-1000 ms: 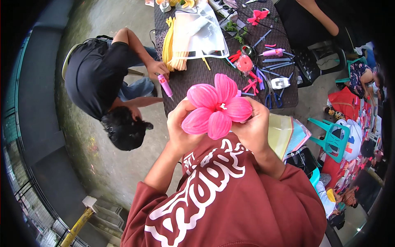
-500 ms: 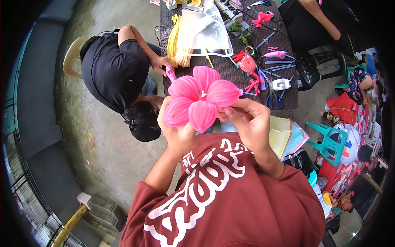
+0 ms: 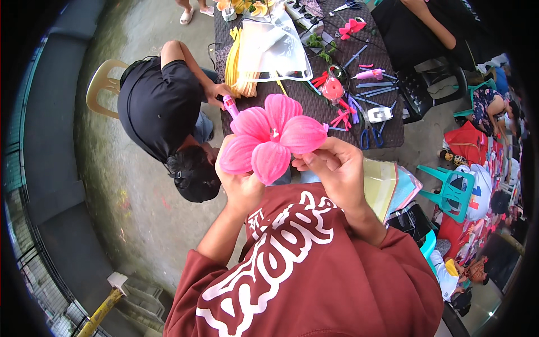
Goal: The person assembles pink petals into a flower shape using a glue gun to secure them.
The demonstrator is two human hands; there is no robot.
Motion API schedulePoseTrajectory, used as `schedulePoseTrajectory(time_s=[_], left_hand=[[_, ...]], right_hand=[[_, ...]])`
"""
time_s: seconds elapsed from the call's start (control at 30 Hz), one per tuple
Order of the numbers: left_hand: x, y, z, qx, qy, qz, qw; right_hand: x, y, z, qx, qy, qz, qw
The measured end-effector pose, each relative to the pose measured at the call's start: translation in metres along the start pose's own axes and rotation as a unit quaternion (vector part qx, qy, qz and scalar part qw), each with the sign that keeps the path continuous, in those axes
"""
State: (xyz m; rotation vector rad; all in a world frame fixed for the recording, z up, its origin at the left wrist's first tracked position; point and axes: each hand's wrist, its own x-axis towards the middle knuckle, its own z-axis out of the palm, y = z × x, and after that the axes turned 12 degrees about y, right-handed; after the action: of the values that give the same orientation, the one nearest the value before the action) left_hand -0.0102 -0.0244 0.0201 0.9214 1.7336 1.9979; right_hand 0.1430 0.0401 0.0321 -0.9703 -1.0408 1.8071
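A bright pink fuzzy flower [image 3: 270, 154], looking like pipe-cleaner work, is held up in front of my chest. It has several rounded petals and a small white centre. My left hand [image 3: 242, 188] grips it from below on the left, its fingertips hidden behind the petals. On the other side, my right hand [image 3: 339, 168] has thumb and fingers closed at the underside of the right petal. What exactly those fingertips pinch is hidden.
Ahead stands a dark woven-top table [image 3: 317, 118] with yellow pipe cleaners [image 3: 241, 62], a clear plastic sheet [image 3: 275, 48], a red tape roll [image 3: 333, 89], a pink glue gun [image 3: 369, 74] and blue scissors [image 3: 371, 138]. A co-worker in black [image 3: 160, 104] bends at the left. A green chair [image 3: 451, 191] stands right.
The flower and both my hands keep nearly the same grip, with the flower tilted slightly. My view has shifted a little, and a person's feet now show at the top.
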Motion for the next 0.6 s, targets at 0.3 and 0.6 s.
schedulePoseTrajectory(time_s=[0.3, 0.6], left_hand=[[-0.004, -0.01, -0.005, -0.117, 0.02, -0.121, 0.986], [0.009, -0.014, 0.002, -0.279, -0.027, -0.239, 0.93]], right_hand=[[-0.003, 0.006, 0.003, 0.004, 0.056, -0.046, 0.997], [-0.002, 0.007, 0.007, -0.091, 0.049, -0.096, 0.99]])
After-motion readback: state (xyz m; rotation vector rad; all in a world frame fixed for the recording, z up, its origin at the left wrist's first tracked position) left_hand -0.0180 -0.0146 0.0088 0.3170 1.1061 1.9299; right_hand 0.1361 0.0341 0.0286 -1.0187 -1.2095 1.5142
